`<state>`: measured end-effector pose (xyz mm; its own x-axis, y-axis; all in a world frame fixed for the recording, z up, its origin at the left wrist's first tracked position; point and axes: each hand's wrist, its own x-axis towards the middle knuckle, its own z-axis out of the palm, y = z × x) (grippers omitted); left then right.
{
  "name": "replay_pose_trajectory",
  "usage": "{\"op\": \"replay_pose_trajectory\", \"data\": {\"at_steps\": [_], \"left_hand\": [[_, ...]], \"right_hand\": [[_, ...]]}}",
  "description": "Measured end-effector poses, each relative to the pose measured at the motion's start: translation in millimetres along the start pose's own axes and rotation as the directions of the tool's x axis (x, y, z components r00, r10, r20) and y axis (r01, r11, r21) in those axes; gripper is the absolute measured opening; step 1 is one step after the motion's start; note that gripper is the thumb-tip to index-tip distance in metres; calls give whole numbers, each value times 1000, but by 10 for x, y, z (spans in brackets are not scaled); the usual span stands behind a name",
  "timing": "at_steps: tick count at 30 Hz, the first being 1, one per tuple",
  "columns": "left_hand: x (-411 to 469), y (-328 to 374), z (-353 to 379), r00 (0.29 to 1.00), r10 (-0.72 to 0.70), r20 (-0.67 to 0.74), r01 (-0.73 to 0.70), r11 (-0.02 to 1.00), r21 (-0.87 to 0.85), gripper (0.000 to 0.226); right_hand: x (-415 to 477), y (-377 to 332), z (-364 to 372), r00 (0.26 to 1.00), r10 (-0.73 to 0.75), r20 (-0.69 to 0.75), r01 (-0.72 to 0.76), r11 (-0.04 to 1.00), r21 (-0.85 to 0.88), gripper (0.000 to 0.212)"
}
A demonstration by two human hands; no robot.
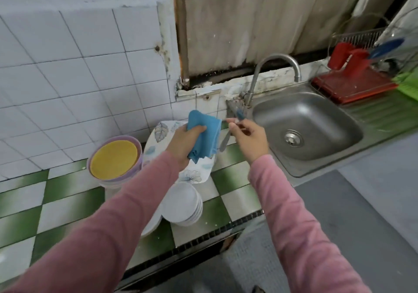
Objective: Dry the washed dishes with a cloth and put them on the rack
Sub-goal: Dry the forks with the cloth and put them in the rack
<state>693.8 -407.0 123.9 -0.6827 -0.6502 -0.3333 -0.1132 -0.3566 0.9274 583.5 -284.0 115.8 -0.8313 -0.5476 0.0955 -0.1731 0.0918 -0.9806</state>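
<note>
My left hand (pixel 184 142) grips a folded blue cloth (pixel 204 134) over the counter. My right hand (pixel 247 137) holds metal cutlery (pixel 225 141), a spoon or knife whose blade hangs down beside the cloth, plus a blue-handled piece (pixel 239 114) sticking up; motion blur hides the detail. Below them lies a leaf-patterned tray (pixel 158 139). A stack of white plates (pixel 182 204) sits nearer me, and a stack of bowls with a yellow one on top (pixel 114 159) stands to the left. The wire dish rack (pixel 362 41) is at the far right behind the sink.
A steel sink (pixel 309 123) with a curved tap (pixel 278 64) lies right of my hands. A red tray (pixel 352 87) and red containers (pixel 348 58) sit at the rack, with something green (pixel 407 82) at the right edge. The counter (pixel 237 193) is green-and-white checked tile.
</note>
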Motion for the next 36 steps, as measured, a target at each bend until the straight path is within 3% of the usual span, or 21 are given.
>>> {"op": "replay_pose_trajectory", "data": {"at_steps": [6,9,12,19,23,29,36], "left_hand": [[26,-152,1361,992,110,57,-117,983,140,34],[12,-189,2168,982,170,86,-184,963,195,23],[46,-197,2926,964,236,125,-258,945,201,13],[170,-87,4152,947,269,177,-296,943,152,14],[437,141,4591,914,360,188,-389,909,149,10],[1137,448,5016,900,433,55,-436,884,167,17],[1977,1004,5358,846,525,-93,-512,849,133,20]], "right_hand": [[83,26,-1348,994,-18,-104,7,995,-104,9],[173,29,-2115,985,-59,-162,33,987,-160,23],[315,77,-2847,969,-82,-234,29,975,-219,20],[659,-6,-4031,946,-154,-285,60,947,-314,13],[1058,-50,-4407,932,-173,-319,85,958,-273,5],[1812,-150,-4727,892,-243,-380,196,968,-158,14],[2977,-482,-4821,889,-339,-306,323,941,-105,13]]}}
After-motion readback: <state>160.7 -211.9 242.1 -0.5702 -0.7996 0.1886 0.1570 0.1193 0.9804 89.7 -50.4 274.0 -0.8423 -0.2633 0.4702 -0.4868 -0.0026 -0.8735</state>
